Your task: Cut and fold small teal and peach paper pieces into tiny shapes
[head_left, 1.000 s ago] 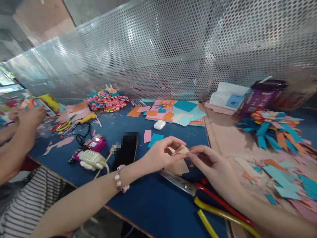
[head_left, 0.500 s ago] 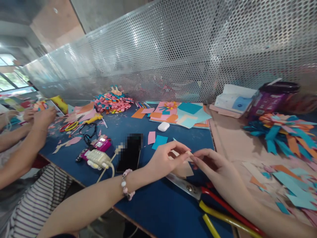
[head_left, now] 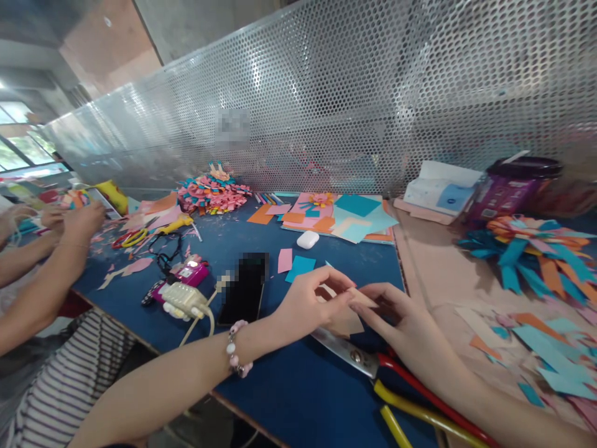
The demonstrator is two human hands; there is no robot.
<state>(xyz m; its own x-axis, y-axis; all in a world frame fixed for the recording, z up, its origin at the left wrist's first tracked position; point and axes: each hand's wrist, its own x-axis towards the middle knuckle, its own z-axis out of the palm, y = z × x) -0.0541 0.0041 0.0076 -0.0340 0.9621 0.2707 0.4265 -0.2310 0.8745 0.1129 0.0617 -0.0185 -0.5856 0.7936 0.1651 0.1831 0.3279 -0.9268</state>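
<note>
Since the earlier frame, the folded paper just beyond the scissors has turned, showing more of its pointed end toward the right hand. Left hand: thumb and index finger pinch the paper; if that pinch slackens, the fold could spring open. Right hand: fingers touch the paper's right part, but whether they pinch it cannot be told; uneven pressure could crease it off line. The right forearm lies close to the scissors' red handle and could knock it. Well left of the scissors are windows and a co-worker's arm; nearer, a phone on the blue counter. Beyond the scissors, a paper stack lies before a perforated metal screen; to their right, paper scraps lie on cardboard.
</note>
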